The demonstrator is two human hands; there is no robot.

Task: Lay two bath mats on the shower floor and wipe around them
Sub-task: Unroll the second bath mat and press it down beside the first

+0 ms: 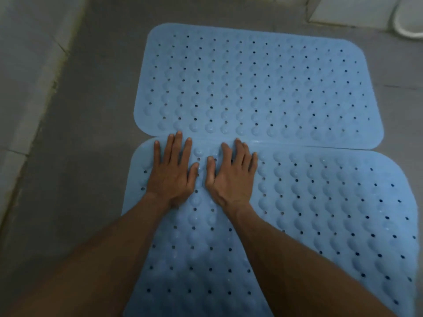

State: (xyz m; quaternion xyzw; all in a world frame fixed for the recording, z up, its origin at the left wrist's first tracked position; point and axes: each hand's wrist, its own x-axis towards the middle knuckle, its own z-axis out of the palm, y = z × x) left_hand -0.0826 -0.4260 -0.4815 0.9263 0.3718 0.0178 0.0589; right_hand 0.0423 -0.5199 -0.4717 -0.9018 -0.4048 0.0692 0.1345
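Observation:
Two light blue rubber bath mats with bumps and drain holes lie flat on the grey shower floor (91,115). The far mat (263,83) fills the upper middle; the near mat (332,213) lies below it, their long edges touching. My left hand (171,170) and my right hand (231,175) rest palm down, side by side, on the near mat's far left part, fingers spread. The left fingertips reach the seam between the mats. Neither hand holds anything.
A raised pale tiled kerb or wall base (27,72) runs along the left side. A white rounded fixture (409,21) sits at the top right corner, next to pale tiles. Bare grey floor surrounds the mats on the left and far side.

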